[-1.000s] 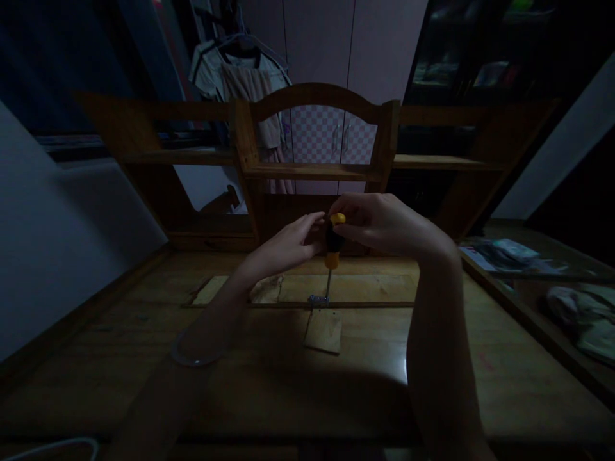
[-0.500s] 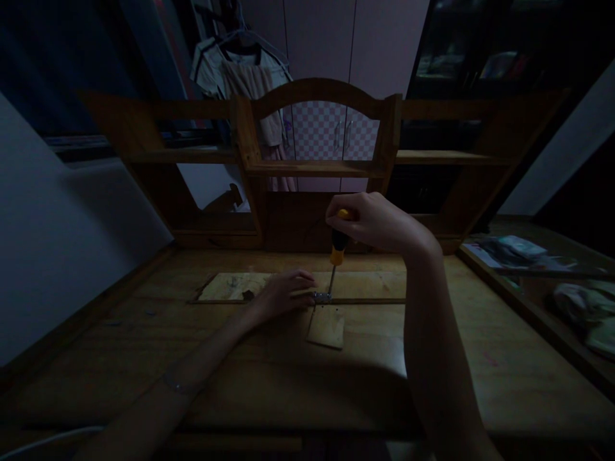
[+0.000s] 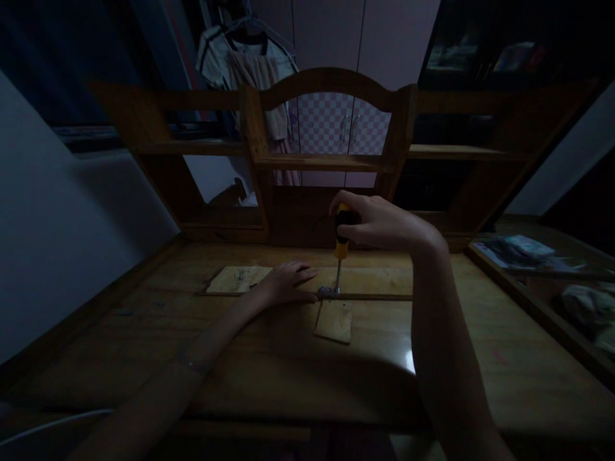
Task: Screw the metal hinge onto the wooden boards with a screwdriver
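Gripping the screwdriver, the right hand holds its tip at the right end of the metal fitting; the left hand lies near the left end, whether gripping I cannot tell.

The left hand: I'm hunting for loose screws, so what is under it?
Under the left hand is the long board, which shows on both sides of it. What lies directly beneath is covered, so I can't tell about screws there.
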{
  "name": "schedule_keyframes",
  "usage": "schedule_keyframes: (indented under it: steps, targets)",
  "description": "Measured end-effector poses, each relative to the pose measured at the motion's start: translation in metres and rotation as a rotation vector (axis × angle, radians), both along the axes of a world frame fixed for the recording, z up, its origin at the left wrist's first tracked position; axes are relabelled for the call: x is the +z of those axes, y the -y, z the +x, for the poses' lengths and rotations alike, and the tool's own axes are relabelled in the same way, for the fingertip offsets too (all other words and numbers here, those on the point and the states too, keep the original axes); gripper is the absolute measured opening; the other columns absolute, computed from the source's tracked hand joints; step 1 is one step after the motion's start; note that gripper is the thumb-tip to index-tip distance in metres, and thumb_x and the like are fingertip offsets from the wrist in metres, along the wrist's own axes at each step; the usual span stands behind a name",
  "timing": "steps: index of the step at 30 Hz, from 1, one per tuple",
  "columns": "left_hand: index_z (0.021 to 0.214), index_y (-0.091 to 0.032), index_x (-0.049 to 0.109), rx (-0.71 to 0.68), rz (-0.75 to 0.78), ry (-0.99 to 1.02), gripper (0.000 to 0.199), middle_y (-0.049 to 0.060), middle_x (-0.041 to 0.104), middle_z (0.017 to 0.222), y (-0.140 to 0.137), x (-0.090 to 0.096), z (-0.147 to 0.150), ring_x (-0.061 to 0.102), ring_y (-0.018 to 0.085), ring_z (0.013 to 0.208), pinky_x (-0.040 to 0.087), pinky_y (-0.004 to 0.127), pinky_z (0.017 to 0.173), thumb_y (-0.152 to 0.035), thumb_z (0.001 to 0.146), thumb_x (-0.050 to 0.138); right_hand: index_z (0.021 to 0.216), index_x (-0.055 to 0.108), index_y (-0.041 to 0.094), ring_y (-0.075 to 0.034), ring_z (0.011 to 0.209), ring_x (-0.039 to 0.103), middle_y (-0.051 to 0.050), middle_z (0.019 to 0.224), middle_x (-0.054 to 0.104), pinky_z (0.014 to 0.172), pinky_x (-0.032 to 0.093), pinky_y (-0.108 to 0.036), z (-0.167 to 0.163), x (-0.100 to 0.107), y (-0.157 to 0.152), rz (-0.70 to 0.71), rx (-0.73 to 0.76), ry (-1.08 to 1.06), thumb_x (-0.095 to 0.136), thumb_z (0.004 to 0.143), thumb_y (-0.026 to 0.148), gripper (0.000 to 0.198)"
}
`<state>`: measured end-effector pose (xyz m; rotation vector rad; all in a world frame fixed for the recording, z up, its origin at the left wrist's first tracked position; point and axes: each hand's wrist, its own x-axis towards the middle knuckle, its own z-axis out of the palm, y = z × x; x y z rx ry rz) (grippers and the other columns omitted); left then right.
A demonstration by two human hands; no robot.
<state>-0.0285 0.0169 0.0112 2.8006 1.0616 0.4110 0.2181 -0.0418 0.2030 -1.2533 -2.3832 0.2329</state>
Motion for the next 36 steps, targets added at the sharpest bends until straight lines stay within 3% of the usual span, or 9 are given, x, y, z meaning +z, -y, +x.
schedule_keyframes:
  steps: [4,8,15,19,26,31,36]
  targets:
    - [0.133,-0.027,0.062,-0.035,-0.084,0.012,0.065,0.008,0.061,0.134,-0.005,0.01,-0.001,0.06,0.027,0.118,0.045,0.034,0.098,-0.069,0.083,0.058,0.114,0.059,0.021,-0.017,0.074,0.059,-0.004,0.087,0.066,0.064,0.039,-0.026,-0.001,-0.007,-0.009,0.126,-0.05,-0.038,0.057,0.086,0.028,0.029]
    - [0.13,-0.029,0.065,-0.03,-0.135,0.081,0.059,0.005,0.062,0.136,-0.005,0.013,-0.002,0.059,0.026,0.122,0.042,0.034,0.105,-0.066,0.085,0.057,0.121,0.058,0.018,-0.018,0.076,0.06,-0.006,0.095,0.068,0.069,0.041,-0.028,0.0,-0.015,-0.024,0.224,-0.067,-0.08,0.058,0.086,0.029,0.036]
    - [0.131,-0.027,0.064,-0.057,-0.12,0.128,0.056,0.006,0.061,0.138,-0.004,0.008,-0.002,0.058,0.026,0.125,0.04,0.034,0.109,-0.063,0.088,0.057,0.129,0.054,0.018,-0.022,0.083,0.062,-0.007,0.095,0.067,0.073,0.044,-0.032,0.005,-0.027,-0.046,0.223,-0.065,-0.161,0.058,0.085,0.029,0.045]
    - [0.133,-0.027,0.062,-0.084,-0.091,0.122,0.056,0.007,0.06,0.139,-0.004,0.005,-0.001,0.057,0.026,0.126,0.039,0.035,0.111,-0.061,0.089,0.056,0.119,0.056,0.02,-0.022,0.081,0.061,-0.005,0.092,0.066,0.072,0.044,-0.032,0.005,-0.037,-0.057,0.273,-0.054,-0.227,0.062,0.085,0.039,0.039]
    - [0.132,-0.024,0.064,-0.055,-0.081,0.116,0.06,0.01,0.06,0.138,-0.005,0.003,-0.002,0.059,0.028,0.123,0.043,0.037,0.107,-0.065,0.087,0.056,0.116,0.055,0.023,-0.017,0.07,0.059,-0.004,0.096,0.065,0.062,0.045,-0.03,0.008,-0.041,-0.066,0.068,-0.03,-0.338,0.057,0.084,0.033,0.034]
    - [0.132,-0.027,0.063,-0.062,-0.08,0.13,0.058,0.008,0.06,0.138,-0.007,0.002,-0.003,0.058,0.027,0.124,0.041,0.037,0.108,-0.064,0.087,0.057,0.11,0.057,0.021,-0.02,0.075,0.059,-0.004,0.084,0.064,0.066,0.043,-0.031,0.008,-0.042,-0.066,0.193,-0.06,-0.314,0.061,0.086,0.044,0.033]
    - [0.131,-0.028,0.064,-0.066,-0.088,0.133,0.056,0.006,0.06,0.138,-0.007,0.003,-0.002,0.058,0.025,0.125,0.041,0.035,0.108,-0.063,0.089,0.054,0.118,0.053,0.021,-0.021,0.073,0.061,-0.003,0.081,0.064,0.067,0.043,-0.031,0.009,-0.042,-0.066,0.213,-0.079,-0.282,0.056,0.091,0.05,0.04]
